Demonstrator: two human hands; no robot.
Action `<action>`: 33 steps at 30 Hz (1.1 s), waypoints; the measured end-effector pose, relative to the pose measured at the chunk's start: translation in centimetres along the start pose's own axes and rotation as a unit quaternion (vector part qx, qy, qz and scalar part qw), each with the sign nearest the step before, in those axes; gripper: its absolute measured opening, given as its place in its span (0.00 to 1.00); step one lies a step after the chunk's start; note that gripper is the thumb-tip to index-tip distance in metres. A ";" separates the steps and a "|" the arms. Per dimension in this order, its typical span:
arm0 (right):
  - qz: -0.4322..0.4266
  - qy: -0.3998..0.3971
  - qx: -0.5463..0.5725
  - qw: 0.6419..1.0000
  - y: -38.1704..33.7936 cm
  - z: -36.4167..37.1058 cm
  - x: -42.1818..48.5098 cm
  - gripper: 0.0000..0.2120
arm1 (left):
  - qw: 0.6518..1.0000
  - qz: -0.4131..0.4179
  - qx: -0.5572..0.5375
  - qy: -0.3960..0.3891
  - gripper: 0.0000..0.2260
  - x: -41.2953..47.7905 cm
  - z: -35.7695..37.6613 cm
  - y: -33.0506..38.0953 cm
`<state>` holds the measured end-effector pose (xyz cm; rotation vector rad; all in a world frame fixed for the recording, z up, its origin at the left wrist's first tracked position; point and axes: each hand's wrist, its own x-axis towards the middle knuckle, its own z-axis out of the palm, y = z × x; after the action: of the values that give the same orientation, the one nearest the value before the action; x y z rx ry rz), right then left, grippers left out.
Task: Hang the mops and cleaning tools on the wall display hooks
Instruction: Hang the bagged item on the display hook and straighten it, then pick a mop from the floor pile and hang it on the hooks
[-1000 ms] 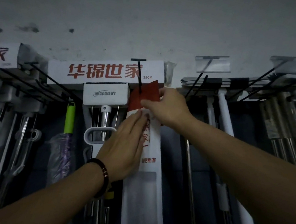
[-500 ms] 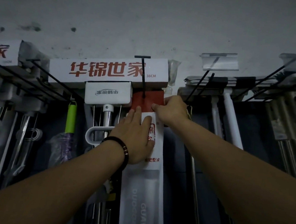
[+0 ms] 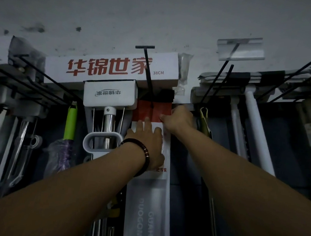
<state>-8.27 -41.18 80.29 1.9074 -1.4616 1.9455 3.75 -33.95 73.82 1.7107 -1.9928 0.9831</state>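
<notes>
Two hands meet on the white mop package (image 3: pixel 146 213), which hangs at centre, its red top threaded on the black hook (image 3: pixel 148 75) under a white box (image 3: pixel 117 69). The left hand (image 3: pixel 145 143) presses flat against it, fingers straight; the right hand (image 3: pixel 179 120) pinches the red top's right edge.

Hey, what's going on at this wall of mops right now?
A person is fitting a long white pack with a red top onto a black hook. The left hand presses flat on the pack; the right hand pinches its red top, right where the hook's tip meets it. Other mops hang on hooks to both sides.
</notes>
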 end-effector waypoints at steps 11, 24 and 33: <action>0.013 0.003 -0.044 0.999 1.0 -0.4 -1.5 0.19 | 0.997 -0.007 -0.070 -0.001 0.38 1.3 1.9 0.5; -0.102 0.007 -0.256 0.961 -3.6 -12.2 -11.3 0.13 | 0.976 0.093 -0.185 0.064 0.34 -6.0 -3.7 0.5; -0.100 0.008 -0.406 0.909 -3.7 -19.8 -14.0 0.24 | 0.944 0.203 -0.236 0.111 0.31 -9.3 -6.5 4.8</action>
<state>-17.56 -18.99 75.28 1.5432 -1.6214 0.9946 0.07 -22.49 71.01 0.9188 -2.2370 0.6932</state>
